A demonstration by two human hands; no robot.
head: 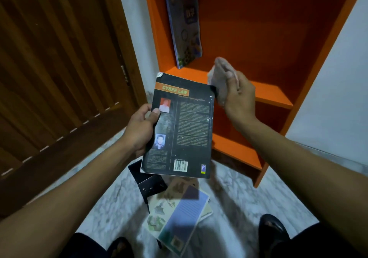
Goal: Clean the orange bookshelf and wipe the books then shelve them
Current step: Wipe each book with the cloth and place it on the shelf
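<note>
Before the orange bookshelf (249, 38): one book wiped, several pending.
Left hand (139, 130) grips dusty black book (179, 126); right hand (235, 92) clutches cloth (214, 76) at its corner. One book (184, 28) shelved; pile (175, 204) remains on floor.

orange bookshelf (268, 94), black book (191, 130)

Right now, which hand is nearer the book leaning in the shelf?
Right. The right hand, gripping a cloth, is just below and right of the leaning book. The left hand sits lower, holding the black book.
</note>
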